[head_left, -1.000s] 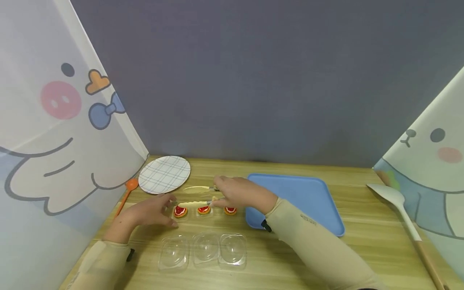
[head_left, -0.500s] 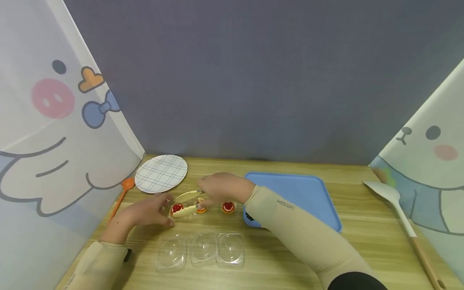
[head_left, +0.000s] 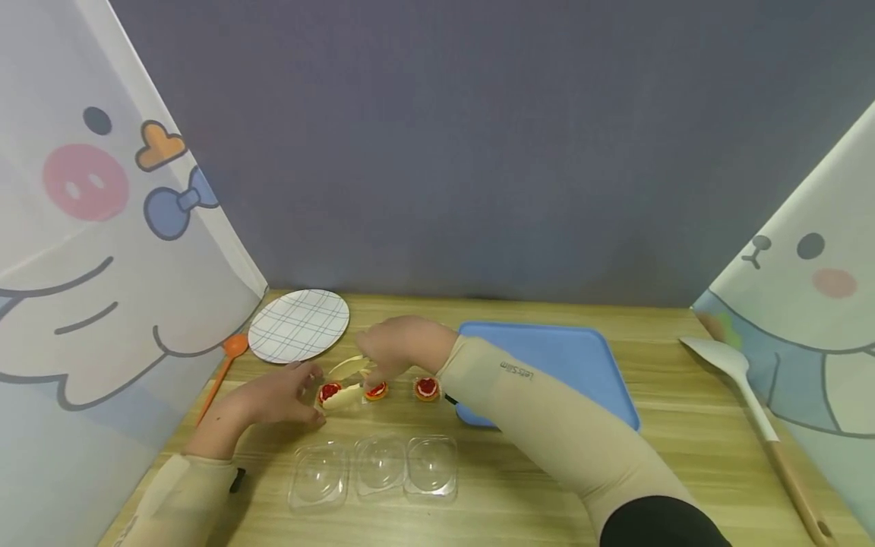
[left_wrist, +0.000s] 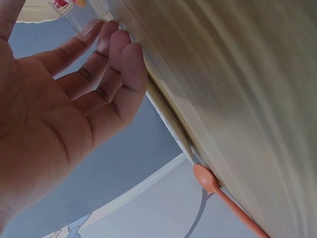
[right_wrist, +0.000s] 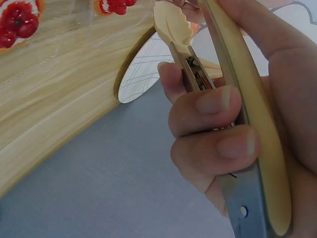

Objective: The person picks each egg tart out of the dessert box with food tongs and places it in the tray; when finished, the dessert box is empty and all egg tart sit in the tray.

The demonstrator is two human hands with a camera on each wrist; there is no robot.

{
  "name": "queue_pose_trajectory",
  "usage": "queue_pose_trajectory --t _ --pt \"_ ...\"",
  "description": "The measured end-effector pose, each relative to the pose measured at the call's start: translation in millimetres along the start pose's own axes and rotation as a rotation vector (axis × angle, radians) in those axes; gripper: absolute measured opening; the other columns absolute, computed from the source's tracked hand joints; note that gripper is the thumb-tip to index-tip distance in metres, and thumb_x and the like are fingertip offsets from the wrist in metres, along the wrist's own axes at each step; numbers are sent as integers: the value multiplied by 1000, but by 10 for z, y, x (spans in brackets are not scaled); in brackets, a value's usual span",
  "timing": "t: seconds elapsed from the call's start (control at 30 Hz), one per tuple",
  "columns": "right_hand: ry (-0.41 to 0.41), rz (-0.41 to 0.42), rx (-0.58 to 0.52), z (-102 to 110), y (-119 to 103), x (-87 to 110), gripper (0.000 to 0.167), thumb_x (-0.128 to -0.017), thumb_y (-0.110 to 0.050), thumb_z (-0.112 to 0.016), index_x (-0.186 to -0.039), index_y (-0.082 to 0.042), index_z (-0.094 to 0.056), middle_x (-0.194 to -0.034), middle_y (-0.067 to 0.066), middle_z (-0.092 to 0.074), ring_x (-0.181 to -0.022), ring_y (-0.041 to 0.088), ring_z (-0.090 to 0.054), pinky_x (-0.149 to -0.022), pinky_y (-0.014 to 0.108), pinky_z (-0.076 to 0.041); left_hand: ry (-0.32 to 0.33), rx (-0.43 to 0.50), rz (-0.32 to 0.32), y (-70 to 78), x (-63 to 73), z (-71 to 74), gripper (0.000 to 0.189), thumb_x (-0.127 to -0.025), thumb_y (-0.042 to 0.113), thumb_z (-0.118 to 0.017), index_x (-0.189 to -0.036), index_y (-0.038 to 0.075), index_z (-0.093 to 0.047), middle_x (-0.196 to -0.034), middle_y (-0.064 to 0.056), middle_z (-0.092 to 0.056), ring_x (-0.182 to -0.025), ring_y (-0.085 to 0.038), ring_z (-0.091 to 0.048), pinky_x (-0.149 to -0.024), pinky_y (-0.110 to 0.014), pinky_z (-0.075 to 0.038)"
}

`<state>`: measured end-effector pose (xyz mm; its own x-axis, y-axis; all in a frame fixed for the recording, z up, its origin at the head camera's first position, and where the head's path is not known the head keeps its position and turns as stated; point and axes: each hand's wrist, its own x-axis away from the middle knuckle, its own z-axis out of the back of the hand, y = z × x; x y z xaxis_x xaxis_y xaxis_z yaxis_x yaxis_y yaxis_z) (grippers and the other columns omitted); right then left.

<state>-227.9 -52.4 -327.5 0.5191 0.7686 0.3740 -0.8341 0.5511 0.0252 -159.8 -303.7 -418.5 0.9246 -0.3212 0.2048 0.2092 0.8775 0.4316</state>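
My right hand (right_wrist: 223, 134) grips a pair of tongs (right_wrist: 257, 129) with metal arms and cream, leaf-shaped tips. In the head view the tongs' tips (head_left: 343, 396) stand apart, reaching over the leftmost small red-topped fruit tart (head_left: 330, 392). That tart sits in a clear plastic box base, and the near tip overlaps it. At the left side of this base (left_wrist: 81, 17), my left hand (head_left: 282, 395) holds it with thumb and fingers to either side, the index fingertip at its edge. A second tart (head_left: 375, 391) and a third tart (head_left: 427, 388) lie to the right in a row.
Clear domed lids (head_left: 317, 475) stand in a row in front of the tarts. A blue tray (head_left: 547, 365) lies right of them, partly under my right arm. A checked plate (head_left: 299, 325) and an orange spoon (head_left: 224, 368) are at the left, a large white spoon (head_left: 745, 387) at the right.
My right hand has moved left with the tongs, from above the middle and right tarts to the leftmost one. The left hand stays beside that tart.
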Motion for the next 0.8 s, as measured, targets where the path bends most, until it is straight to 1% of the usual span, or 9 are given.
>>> queue_pose_trajectory --t 0.2,0.37,0.47,0.67,0.73,0.8 --pt "-7 -21 35 41 -65 -34 44 -98 -57 -72 -114 -18 -59 -100 -6 -68 -86 11 -64 -81 33 -59 1 2 0 -3 -5 5 71 -75 41 -93 -128 9 -59 -120 -13 -65 -107 -26 -66 -89 -44 -55" --pt "1 -28 45 53 -96 -52 45 -97 -57 -74 -113 -18 -59 -97 -6 -67 -84 12 -63 -81 35 -59 6 2 -3 3 -13 3 71 -74 41 -93 -127 9 -60 -120 -13 -65 -107 -26 -66 -90 -45 -55" --pt "-9 -28 31 62 -102 -59 44 -97 -56 -75 -111 -18 -58 -94 -6 -65 -82 11 -61 -80 35 -58 6 0 -8 6 -18 -1 71 -73 41 -93 -127 9 -60 -120 -13 -65 -107 -26 -66 -90 -45 -55" --pt "-33 -26 -7 74 -120 -86 38 -98 -53 -74 -93 -20 -56 -86 -7 -58 -77 11 -56 -73 33 -52 8 -9 -14 15 -18 12 71 -73 42 -94 -126 8 -60 -118 -11 -66 -107 -26 -66 -90 -45 -55" --pt "-34 -36 -15 70 -135 -97 38 -98 -52 -75 -89 -21 -56 -85 -7 -57 -76 11 -54 -72 33 -51 8 -5 -14 19 -16 10 71 -72 41 -94 -125 8 -60 -117 -11 -66 -107 -26 -66 -90 -45 -55" --pt "-37 -50 -18 68 -152 -103 38 -97 -53 -75 -89 -21 -55 -85 -7 -57 -76 11 -54 -71 33 -51 9 -4 -15 17 -15 8 70 -72 41 -94 -125 9 -60 -117 -11 -66 -107 -25 -65 -89 -44 -55"
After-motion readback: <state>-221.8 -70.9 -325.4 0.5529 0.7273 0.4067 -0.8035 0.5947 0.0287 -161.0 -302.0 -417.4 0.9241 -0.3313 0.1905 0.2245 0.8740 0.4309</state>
